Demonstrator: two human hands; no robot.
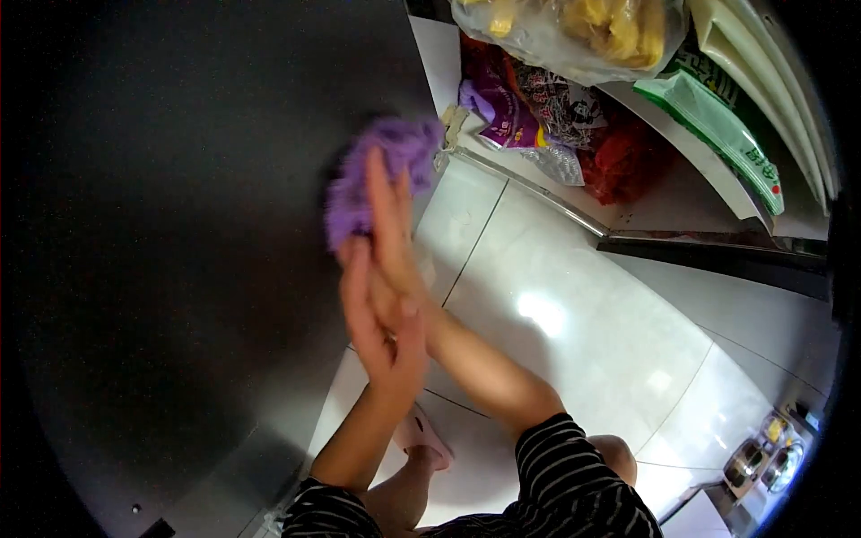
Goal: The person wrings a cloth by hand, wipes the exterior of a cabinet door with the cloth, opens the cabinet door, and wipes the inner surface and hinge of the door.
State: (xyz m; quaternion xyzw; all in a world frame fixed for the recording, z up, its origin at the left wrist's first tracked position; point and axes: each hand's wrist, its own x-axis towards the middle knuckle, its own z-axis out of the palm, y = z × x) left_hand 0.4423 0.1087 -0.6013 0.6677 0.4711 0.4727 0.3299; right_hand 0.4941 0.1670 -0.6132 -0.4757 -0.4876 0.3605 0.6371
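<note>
A purple cloth (386, 175), blurred by motion, lies against the large dark panel (179, 224) near its right edge. My right hand (392, 224) is on the cloth, fingers stretched along it and pressing it to the panel. My left hand (381, 327) is just below, overlapping the right hand near its palm and wrist. Its visible finger points up toward the cloth's lower edge, and its thumb stands apart; the other fingers are partly hidden.
An open cabinet or fridge shelf at upper right holds a clear bag with yellow contents (574, 36), a purple packet (511, 121), a red bag (628, 161) and a green-edged packet (717, 125). White floor tiles (511, 269) lie below. Metal pots (749, 466) stand at lower right.
</note>
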